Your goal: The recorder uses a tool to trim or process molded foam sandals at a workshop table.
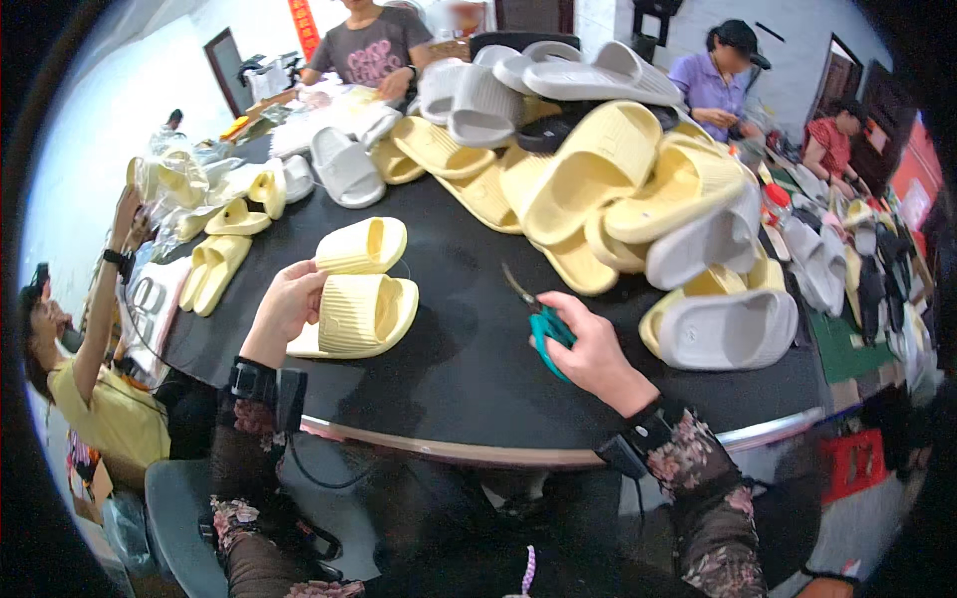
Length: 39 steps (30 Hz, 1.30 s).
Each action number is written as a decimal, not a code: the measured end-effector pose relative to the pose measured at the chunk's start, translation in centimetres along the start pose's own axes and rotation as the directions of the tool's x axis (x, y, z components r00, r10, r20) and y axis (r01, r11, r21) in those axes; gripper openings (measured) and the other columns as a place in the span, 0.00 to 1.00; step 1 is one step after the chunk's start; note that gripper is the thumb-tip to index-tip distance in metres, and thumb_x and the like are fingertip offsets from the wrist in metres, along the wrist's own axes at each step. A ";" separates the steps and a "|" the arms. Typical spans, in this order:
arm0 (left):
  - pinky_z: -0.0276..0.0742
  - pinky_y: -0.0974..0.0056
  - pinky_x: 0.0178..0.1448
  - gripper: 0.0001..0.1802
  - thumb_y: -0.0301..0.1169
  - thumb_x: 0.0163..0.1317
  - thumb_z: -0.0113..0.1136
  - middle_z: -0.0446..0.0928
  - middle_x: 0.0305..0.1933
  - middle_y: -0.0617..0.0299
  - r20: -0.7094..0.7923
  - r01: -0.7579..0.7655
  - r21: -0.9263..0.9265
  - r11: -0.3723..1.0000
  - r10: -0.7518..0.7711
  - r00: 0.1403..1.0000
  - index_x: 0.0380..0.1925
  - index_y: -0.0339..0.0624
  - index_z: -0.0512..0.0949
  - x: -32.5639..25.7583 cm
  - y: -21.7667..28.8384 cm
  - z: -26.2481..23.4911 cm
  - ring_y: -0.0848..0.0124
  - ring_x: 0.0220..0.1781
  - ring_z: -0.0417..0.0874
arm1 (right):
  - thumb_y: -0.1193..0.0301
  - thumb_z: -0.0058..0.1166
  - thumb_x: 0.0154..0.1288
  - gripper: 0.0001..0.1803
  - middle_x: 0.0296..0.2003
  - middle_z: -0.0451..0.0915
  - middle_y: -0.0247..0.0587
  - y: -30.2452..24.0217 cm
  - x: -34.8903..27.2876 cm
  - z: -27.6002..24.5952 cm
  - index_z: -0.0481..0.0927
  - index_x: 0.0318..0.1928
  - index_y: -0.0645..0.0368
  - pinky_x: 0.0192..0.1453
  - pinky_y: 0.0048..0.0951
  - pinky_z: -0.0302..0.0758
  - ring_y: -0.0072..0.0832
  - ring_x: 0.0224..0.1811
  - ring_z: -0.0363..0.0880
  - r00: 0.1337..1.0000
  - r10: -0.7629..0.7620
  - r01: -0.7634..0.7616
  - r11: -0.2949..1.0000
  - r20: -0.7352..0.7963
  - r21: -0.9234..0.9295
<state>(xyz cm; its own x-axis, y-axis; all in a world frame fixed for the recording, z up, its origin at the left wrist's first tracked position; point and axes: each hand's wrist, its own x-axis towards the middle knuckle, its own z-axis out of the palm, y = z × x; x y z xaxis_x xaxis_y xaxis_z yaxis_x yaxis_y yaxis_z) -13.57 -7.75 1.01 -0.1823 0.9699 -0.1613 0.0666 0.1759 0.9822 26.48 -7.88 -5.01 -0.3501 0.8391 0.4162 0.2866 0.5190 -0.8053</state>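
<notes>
My left hand (291, 304) is closed on the edge of a ribbed yellow slipper (367, 317), its fingertips at the strap's left side. Just beyond that slipper lies another yellow slipper (361, 245), close beside it, both with their openings to the right. In my right hand (595, 357) is a small pair of scissors (546, 339) with teal handles. Their dark, slim blades point up and to the left, over the black tabletop and apart from the slippers. A thin strand shows faintly near the two slippers' right ends.
A high pile of yellow slippers (598, 164) and grey slippers (730, 329) rises at the right and far side of the black table (469, 389). More yellow slippers (214, 269) lie at the left, some in clear plastic. Several people work around; one at the left raises an arm (100, 289).
</notes>
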 end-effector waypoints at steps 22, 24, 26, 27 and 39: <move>0.80 0.64 0.39 0.19 0.24 0.63 0.47 0.70 0.60 0.41 -0.032 -0.208 -0.509 0.835 0.223 0.974 0.54 0.29 0.70 -4.9 -1.2 4.4 0.66 0.30 0.79 | 0.74 0.57 0.55 0.22 0.36 0.80 0.54 0.7 -0.1 0.4 0.72 0.52 0.62 0.43 0.34 0.77 0.41 0.38 0.82 1.000 0.013 -0.012 0.995 -0.016 0.101; 0.80 0.66 0.38 0.24 0.20 0.59 0.47 0.69 0.62 0.44 -0.003 -0.243 -0.292 0.925 0.253 0.967 0.58 0.28 0.67 -4.8 -1.8 4.6 0.68 0.31 0.80 | 0.74 0.57 0.55 0.22 0.37 0.80 0.54 0.3 -0.2 0.3 0.71 0.52 0.63 0.44 0.32 0.77 0.38 0.40 0.83 1.000 0.030 -0.029 0.996 -0.009 0.089; 0.78 0.70 0.37 0.29 0.19 0.57 0.48 0.67 0.63 0.46 0.049 -0.239 -0.039 0.970 0.241 0.969 0.61 0.26 0.63 -4.9 -1.9 6.0 0.73 0.31 0.78 | 0.75 0.57 0.55 0.22 0.38 0.80 0.53 -0.1 -0.3 -0.1 0.71 0.52 0.64 0.45 0.32 0.77 0.37 0.40 0.83 0.997 0.073 -0.074 0.988 0.014 0.137; 0.77 0.72 0.35 0.30 0.23 0.58 0.52 0.71 0.59 0.47 0.092 -0.247 0.079 0.966 0.240 0.966 0.63 0.26 0.61 -4.7 -2.5 5.8 0.76 0.32 0.77 | 0.75 0.57 0.55 0.23 0.38 0.81 0.52 -0.3 -0.3 0.0 0.71 0.53 0.64 0.45 0.31 0.77 0.35 0.41 0.83 0.992 0.120 -0.125 0.974 0.037 0.188; 0.77 0.58 0.44 0.22 0.42 0.64 0.55 0.79 0.42 0.44 0.265 -0.387 0.805 0.449 0.312 0.912 0.47 0.33 0.74 -4.9 -2.0 6.3 0.55 0.39 0.82 | 0.76 0.57 0.55 0.23 0.37 0.81 0.50 0.0 -0.3 -0.1 0.72 0.53 0.63 0.44 0.30 0.77 0.33 0.38 0.82 0.997 0.078 -0.081 0.986 0.023 0.143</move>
<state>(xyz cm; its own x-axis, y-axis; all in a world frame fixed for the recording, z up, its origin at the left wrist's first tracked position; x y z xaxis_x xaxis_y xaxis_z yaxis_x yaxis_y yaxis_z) -6.68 -11.76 -0.75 0.1144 0.9844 0.1333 0.8905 -0.1611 0.4255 26.66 -8.09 -5.09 -0.3473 0.8732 0.3419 0.1840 0.4210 -0.8882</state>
